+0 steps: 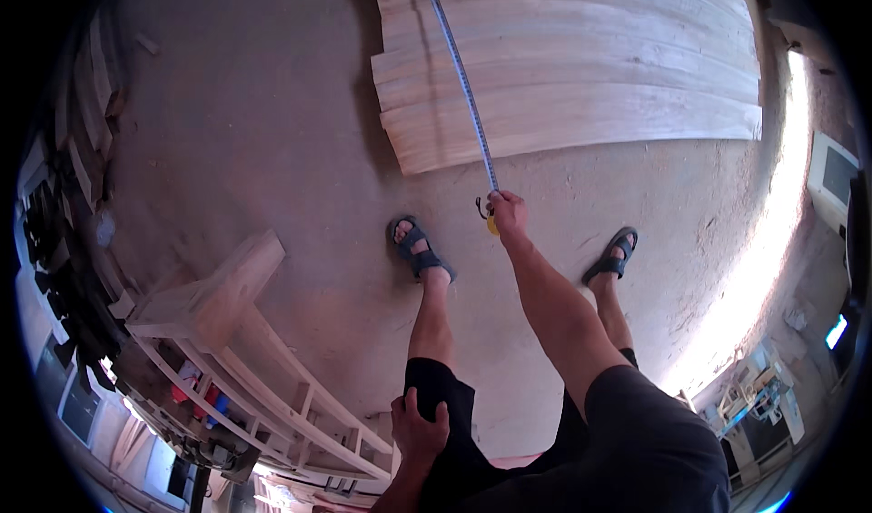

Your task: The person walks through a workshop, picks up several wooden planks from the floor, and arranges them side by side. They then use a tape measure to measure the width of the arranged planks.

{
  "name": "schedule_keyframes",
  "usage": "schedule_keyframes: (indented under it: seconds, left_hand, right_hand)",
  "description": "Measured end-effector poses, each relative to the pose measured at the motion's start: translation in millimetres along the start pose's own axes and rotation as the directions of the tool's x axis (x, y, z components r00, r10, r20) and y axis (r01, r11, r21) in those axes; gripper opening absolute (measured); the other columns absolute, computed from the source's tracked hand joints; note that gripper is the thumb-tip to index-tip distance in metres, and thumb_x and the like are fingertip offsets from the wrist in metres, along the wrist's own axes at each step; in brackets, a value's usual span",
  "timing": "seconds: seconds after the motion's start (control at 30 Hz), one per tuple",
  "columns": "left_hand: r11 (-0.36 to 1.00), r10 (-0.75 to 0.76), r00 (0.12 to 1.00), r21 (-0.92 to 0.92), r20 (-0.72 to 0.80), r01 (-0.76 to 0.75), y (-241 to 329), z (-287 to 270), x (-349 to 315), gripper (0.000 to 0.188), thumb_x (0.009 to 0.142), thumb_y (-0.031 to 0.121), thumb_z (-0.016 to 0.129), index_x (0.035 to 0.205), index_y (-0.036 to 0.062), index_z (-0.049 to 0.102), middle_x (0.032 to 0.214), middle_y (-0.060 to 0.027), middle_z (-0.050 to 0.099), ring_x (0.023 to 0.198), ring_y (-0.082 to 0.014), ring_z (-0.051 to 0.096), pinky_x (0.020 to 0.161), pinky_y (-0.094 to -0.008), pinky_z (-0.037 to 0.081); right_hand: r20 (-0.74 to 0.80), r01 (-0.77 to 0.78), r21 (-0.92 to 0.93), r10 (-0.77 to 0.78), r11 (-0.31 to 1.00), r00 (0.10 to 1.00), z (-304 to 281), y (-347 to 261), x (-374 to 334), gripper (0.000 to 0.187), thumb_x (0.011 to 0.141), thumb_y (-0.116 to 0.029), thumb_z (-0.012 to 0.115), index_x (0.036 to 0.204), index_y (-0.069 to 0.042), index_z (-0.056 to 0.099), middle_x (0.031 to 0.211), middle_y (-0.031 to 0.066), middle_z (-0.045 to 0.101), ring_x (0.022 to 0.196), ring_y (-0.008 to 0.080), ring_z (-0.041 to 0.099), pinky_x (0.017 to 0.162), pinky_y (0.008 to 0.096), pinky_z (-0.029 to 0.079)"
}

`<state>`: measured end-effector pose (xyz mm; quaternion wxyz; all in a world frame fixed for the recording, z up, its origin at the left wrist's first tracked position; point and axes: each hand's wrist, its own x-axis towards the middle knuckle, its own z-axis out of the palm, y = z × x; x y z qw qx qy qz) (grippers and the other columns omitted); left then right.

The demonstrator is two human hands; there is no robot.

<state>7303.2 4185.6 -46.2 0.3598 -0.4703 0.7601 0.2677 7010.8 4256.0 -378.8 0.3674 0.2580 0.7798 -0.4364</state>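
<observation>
Fingers of right hand [509, 211] closed around tape measure [491, 223], blade across planks [581, 68], left hand [419, 424] spread on thigh

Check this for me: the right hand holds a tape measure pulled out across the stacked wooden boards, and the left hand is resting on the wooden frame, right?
Not quite. The left hand rests on the person's own left thigh, on the dark shorts, not on the wooden frame. The rest holds: the right hand holds the tape measure pulled out across the stacked wooden boards. The head view shows it.
</observation>
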Motion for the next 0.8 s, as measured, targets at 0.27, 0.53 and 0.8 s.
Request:
schedule_keyframes:
  seconds: [0.27, 0.53, 0.8]
  left_hand:
    - [0.996, -0.031, 0.998, -0.077, 0.055, 0.036, -14, 3, 8, 0.062, 0.078, 0.034, 0.069, 0.125, -0.0001, 0.049, 0.115, -0.0214, 0.050, 0.107, -0.0389, 0.053, 0.087, -0.0481, 0.048]
    - [0.996, -0.031, 0.999, -0.080, 0.035, 0.034, -18, 0, 13, 0.061, 0.076, 0.033, 0.070, 0.121, -0.0024, 0.051, 0.114, -0.0214, 0.050, 0.105, -0.0388, 0.054, 0.087, -0.0468, 0.048]
    - [0.996, -0.060, 0.997, -0.063, 0.056, 0.064, -14, 0, 16, 0.063, 0.076, 0.031, 0.071, 0.125, -0.0005, 0.049, 0.115, -0.0212, 0.053, 0.107, -0.0401, 0.054, 0.091, -0.0472, 0.046]
  right_hand:
    - [-0.009, -0.074, -0.024, 0.074, 0.997, 0.997, 52, 32, 13, 0.022, 0.084, -0.021, 0.060, 0.082, -0.001, 0.069, 0.071, 0.0066, 0.067, 0.066, 0.0144, 0.063, 0.063, 0.0297, 0.049]
    - [-0.029, 0.002, -0.154, -0.006, 0.988, 1.000, 66, 51, 35, 0.025, 0.081, -0.027, 0.062, 0.083, -0.004, 0.072, 0.073, 0.0073, 0.070, 0.068, 0.0172, 0.066, 0.066, 0.0313, 0.050]
    - [-0.004, 0.008, -0.138, -0.008, 0.990, 1.000, 69, 56, 47, 0.026, 0.081, -0.027, 0.063, 0.084, -0.003, 0.072, 0.073, 0.0079, 0.070, 0.069, 0.0177, 0.066, 0.067, 0.0310, 0.050]
